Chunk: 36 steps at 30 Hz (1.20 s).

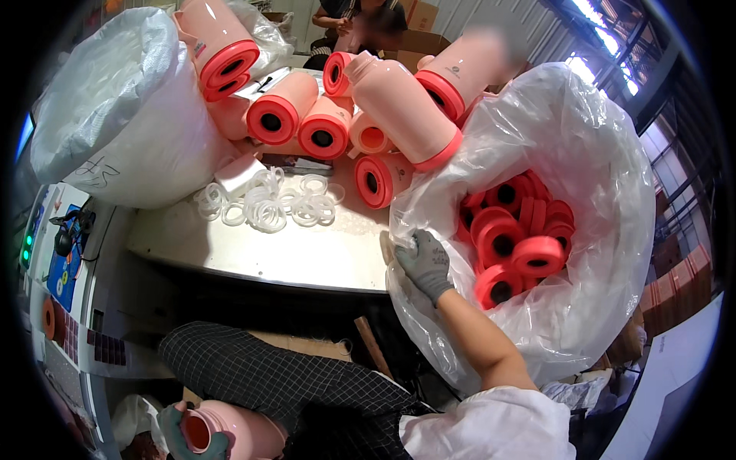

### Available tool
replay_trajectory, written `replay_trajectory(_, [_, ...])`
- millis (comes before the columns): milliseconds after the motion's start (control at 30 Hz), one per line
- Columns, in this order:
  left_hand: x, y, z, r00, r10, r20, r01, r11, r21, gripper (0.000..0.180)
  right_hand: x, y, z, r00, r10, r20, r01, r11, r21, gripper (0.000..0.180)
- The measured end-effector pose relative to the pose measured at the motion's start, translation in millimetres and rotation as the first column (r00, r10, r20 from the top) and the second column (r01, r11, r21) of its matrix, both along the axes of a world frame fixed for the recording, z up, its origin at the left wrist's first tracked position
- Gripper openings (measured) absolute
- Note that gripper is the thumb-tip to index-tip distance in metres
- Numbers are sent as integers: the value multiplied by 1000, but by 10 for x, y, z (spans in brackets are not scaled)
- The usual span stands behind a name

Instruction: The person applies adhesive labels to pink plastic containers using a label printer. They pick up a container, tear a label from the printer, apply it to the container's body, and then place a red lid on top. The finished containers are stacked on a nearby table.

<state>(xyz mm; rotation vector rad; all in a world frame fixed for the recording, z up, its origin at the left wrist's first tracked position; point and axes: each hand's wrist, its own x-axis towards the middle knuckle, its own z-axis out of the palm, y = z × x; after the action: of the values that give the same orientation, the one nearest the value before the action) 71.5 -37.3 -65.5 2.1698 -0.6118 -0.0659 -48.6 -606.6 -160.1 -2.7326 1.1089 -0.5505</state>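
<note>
In a grey glove, my right hand [423, 264] is closed at the near left rim of a large clear plastic bag [606, 153], with the film bunched at its fingers. Inside that bag lie several red ring-shaped parts [537, 256] with dark centres. Low at the left, my gloved left hand [178, 433] grips a pink bottle body [244, 429] around its open neck. This bottle lies tilted beside my leg. Several white translucent rings [266, 207] lie loose on the white table [307, 257].
Several pink bottles [402, 107] with red bases are piled along the table's far side. A full white sack [115, 115] stands at the far left. Beyond the table sits another person [337, 23], near cardboard boxes [420, 42]. Stacked cartons [678, 287] stand at the right.
</note>
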Motion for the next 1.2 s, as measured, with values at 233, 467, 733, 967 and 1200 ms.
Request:
replay_trajectory(233, [36, 272, -69, 994, 5, -110, -8, 1000, -25, 76, -234, -727, 701, 992, -3, 128, 45, 944, -326, 21])
replay_trajectory(467, [-16, 210, 161, 998, 64, -21, -62, 994, 90, 63, -1097, -2378, 473, 859, -372, -352, 349, 928, -130, 73])
replay_trajectory(733, [-354, 1128, 64, 807, 573, -143, -590, 779, -211, 43, -301, -1248, 2134, 948, -49, -316, -24, 974, -224, 37])
replay_trajectory(967, [-872, 1563, -1697, 675, 737, -46, -723, 648, -240, 48, 1435, 1543, 1432, 643, 651, 404, -764, 502, 406, 43])
replay_trajectory(1200, [-977, 592, -1305, 634, 470, -614, -696, 0, -718, 26, 1782, 3640, 842, 53, 688, 724, -973, -127, 192, 65])
